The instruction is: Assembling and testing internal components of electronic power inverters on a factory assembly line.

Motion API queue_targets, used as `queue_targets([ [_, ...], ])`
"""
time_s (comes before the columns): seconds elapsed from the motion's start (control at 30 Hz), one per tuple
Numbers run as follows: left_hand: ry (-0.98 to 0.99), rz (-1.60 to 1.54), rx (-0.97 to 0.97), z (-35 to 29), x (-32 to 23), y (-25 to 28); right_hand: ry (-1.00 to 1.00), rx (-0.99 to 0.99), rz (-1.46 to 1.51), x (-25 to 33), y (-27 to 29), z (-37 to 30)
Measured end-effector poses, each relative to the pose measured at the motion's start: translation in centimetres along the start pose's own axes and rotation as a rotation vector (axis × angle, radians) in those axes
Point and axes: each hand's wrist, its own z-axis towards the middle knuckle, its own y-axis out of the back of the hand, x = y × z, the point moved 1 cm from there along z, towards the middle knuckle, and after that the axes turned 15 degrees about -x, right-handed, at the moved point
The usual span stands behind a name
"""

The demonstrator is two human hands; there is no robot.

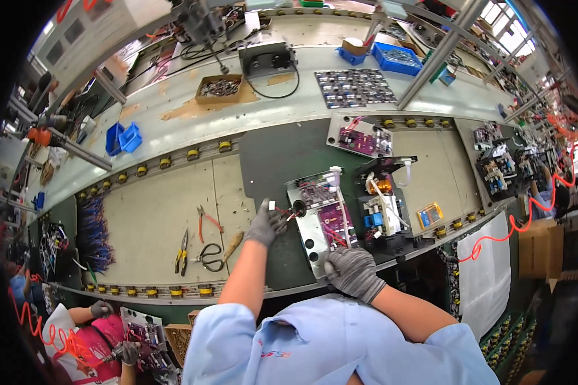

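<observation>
In front of me lies a silver metal panel (311,247) carrying purple circuit boards (331,221), white cables and red wires. My left hand (266,226), in a grey glove, is at the panel's left edge. Its fingers close on a thin dark-and-red wire lead (291,215) with a white connector (272,205) at its end. My right hand (354,274), gloved too, is curled at the panel's near right corner, below the red wires; what its fingers hold is hidden. Right of the panel stands a black open unit (384,215) with a copper coil and a blue component.
Left on the bench lie red-handled pliers (209,220), yellow-handled pliers (182,255), black scissors (210,256) and blue wire bundles (95,234). Another panel (359,136) lies beyond. Roller rails (192,154) edge the line. A red coiled hose (512,224) hangs right; a co-worker's gloved hand (130,353) is lower left.
</observation>
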Motion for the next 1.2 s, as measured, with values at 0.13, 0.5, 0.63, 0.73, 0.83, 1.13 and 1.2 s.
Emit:
queue_targets([
  [0.13, -0.288, -0.486, -0.06, 12.1, -2.8, 12.2, 0.192, 0.085, 0.135, 4.8, -1.6, 0.8],
  [0.5, -0.314, -0.247, 0.079, -8.5, -0.1, 7.5, 0.058, 0.082, -0.003, 1.1, -1.1, 0.5],
  [0.63, -0.423, 0.003, 0.077, -12.1, 1.2, 4.0, 0.079, 0.043, 0.012, 1.0, -1.1, 0.3],
  [0.73, -0.507, 0.125, 0.01, -12.6, 1.9, 1.6, 0.079, 0.05, 0.024, 1.1, -0.9, 0.2],
  [0.83, -0.509, 0.148, -0.06, -9.4, 2.7, 1.3, 0.054, 0.097, 0.001, 1.3, -0.9, 0.2],
  [1.13, -0.122, -0.055, 0.344, -5.9, 0.6, 0.9, 0.036, 0.157, -0.02, 0.6, -1.0, 0.2],
  [1.2, -0.142, -0.005, 0.425, -5.3, 0.3, 1.1, 0.023, 0.152, -0.017, 0.9, -0.2, 0.5],
])
